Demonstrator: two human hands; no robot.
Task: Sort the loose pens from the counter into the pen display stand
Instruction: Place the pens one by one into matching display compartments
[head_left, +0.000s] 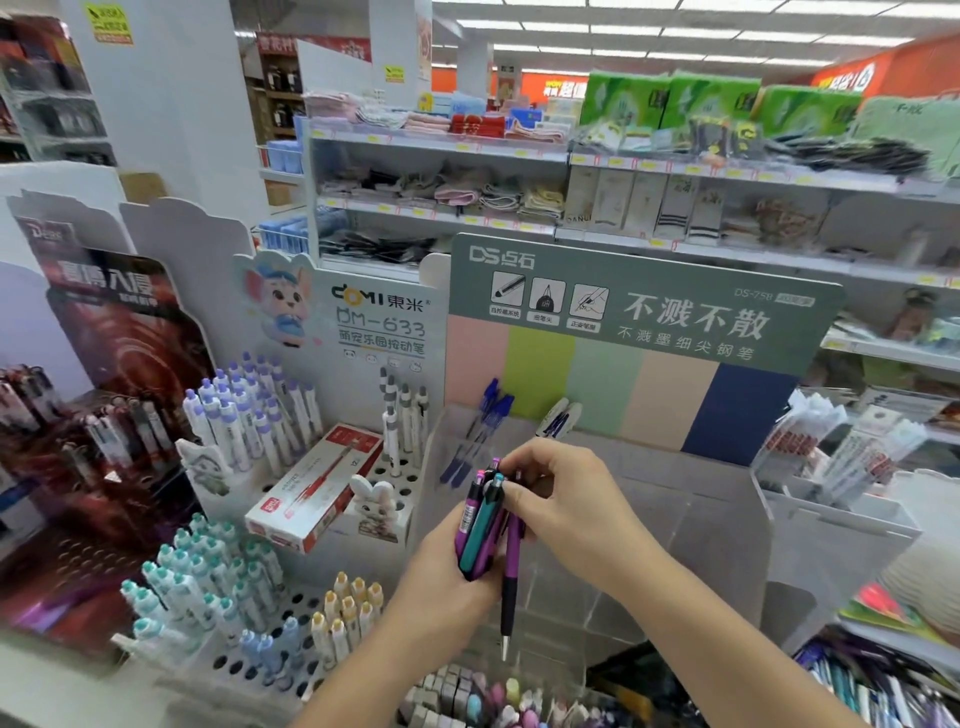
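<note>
Head-worn view, facing down-forward, close over pen display stand (597, 519)

1. The clear acrylic pen display stand (649, 519) sits before the grey-green header card (644, 312).
2. The white perforated pen rack (270, 660) stands to its left.
3. The red-and-white pen box (317, 488) lies on that rack.

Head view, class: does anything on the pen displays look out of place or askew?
Yes. A red-and-white pen box lies tilted across the white holed stand, where pens otherwise stand upright in holes.

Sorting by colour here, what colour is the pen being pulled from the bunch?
Purple pen with a black grip, head view.
</note>
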